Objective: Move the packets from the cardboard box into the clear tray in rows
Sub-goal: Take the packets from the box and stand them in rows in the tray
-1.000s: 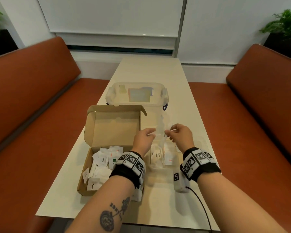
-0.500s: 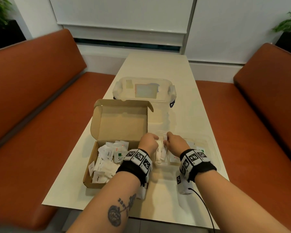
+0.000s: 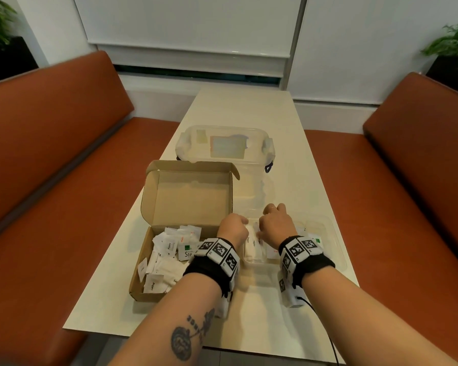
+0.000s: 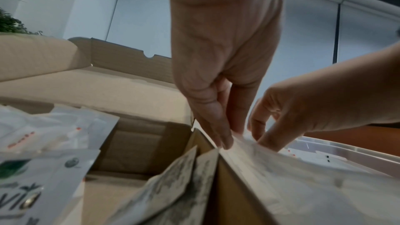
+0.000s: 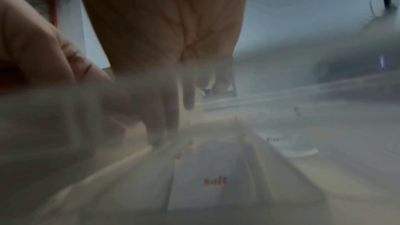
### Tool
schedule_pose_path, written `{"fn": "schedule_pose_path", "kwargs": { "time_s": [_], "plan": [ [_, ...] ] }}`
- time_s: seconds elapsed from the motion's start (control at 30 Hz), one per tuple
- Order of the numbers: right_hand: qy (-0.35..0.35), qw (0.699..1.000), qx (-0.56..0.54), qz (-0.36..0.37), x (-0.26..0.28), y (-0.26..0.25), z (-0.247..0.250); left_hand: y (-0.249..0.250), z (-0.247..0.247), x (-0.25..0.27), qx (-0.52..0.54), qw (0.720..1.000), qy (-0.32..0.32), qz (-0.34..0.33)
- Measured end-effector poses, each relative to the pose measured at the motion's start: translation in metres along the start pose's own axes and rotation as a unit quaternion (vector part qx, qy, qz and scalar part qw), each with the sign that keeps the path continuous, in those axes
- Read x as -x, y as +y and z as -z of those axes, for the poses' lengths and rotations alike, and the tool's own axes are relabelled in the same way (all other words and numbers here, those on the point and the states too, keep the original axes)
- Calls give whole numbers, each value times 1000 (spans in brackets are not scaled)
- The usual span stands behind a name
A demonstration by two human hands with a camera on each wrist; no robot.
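Observation:
The open cardboard box (image 3: pixel 136 287) sits on the left with several loose white packets (image 3: pixel 167 260) inside. To its right is the clear tray (image 3: pixel 337 249), where a row of upright packets (image 3: pixel 251 247) fills the left end. My left hand (image 3: pixel 242 225) and right hand (image 3: pixel 265 228) meet over that row. In the left wrist view my left hand (image 4: pixel 225 143) pinches the top edge of a white packet (image 4: pixel 270 165) with thumb and finger. My right hand (image 4: pixel 262 136) pinches the same edge just beside it. The blurred right wrist view shows my right hand (image 5: pixel 164 126) pointing down beside a Salt packet (image 5: pixel 214 177).
A clear lidded storage container (image 3: pixel 225 146) stands behind the box and tray on the cream table (image 3: pixel 249 313). Orange benches (image 3: pixel 50 154) run along both sides. The box's raised lid (image 3: pixel 188 194) stands upright close to my left hand. A black cable (image 3: pixel 328 336) trails from my right wrist.
Both hands have come down from above the tray with a packet held between them. They now sit low on the row at the tray's left end.

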State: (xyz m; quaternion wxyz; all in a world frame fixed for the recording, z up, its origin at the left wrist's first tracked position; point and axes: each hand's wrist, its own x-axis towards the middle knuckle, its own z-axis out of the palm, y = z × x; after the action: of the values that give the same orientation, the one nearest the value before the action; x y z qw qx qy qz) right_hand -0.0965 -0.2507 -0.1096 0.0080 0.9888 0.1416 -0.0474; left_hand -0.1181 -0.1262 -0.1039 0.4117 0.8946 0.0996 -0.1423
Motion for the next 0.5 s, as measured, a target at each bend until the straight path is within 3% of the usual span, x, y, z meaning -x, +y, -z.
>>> {"fn": "schedule_pose_path", "kwargs": {
  "time_s": [0.2, 0.5],
  "plan": [
    [37, 999, -10, 13, 2, -5, -3, 0, 1, 1, -3, 1000, -1, -2],
    [-53, 998, 43, 4, 12, 1, 7, 1, 1, 0, -1, 1000, -1, 8]
  ]
}}
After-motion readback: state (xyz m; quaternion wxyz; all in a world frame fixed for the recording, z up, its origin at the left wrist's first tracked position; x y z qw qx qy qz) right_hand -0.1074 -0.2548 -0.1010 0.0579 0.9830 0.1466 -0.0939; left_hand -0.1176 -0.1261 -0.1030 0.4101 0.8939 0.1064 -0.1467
